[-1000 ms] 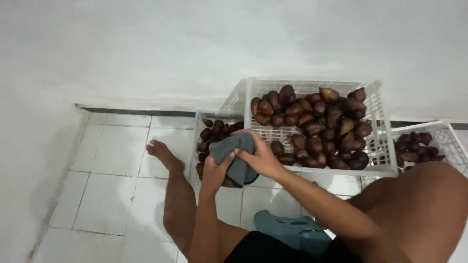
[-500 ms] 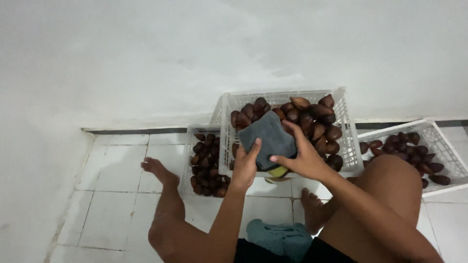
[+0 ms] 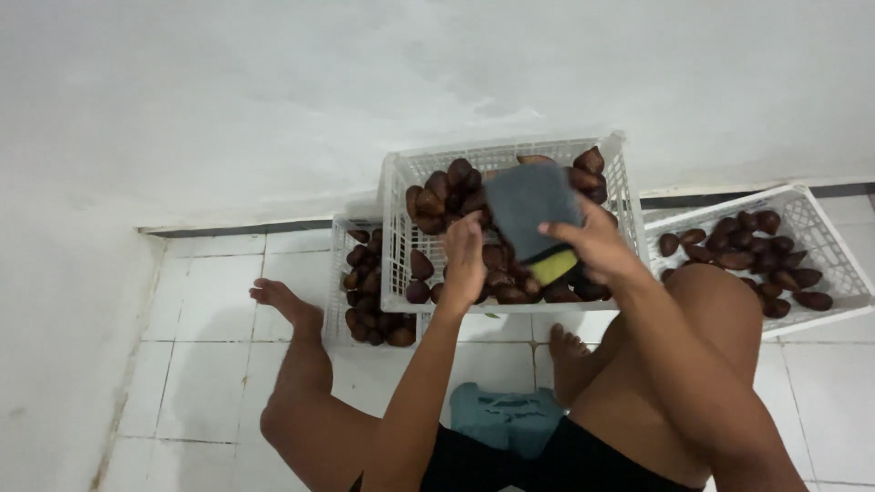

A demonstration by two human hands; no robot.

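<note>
My right hand (image 3: 597, 244) holds a dark grey scrub sponge (image 3: 533, 208) with a yellow underside above a white plastic crate (image 3: 506, 159). The crate is full of dark brown scaly fruits (image 3: 445, 196). My left hand (image 3: 465, 255) is just left of the sponge, over the fruits, with its fingers curled; whether it grips a fruit is hidden. Both forearms reach forward between my bent legs.
A smaller white crate (image 3: 339, 273) of the same fruits sits partly under the big one at the left. Another white crate (image 3: 820, 232) with fruits lies at the right. A teal cloth (image 3: 506, 415) lies on the white tiled floor (image 3: 200, 364). A white wall rises behind.
Both hands and the sponge have shifted from the small left crate to above the large middle crate. The view has also swung, bringing the crates closer to centre.
</note>
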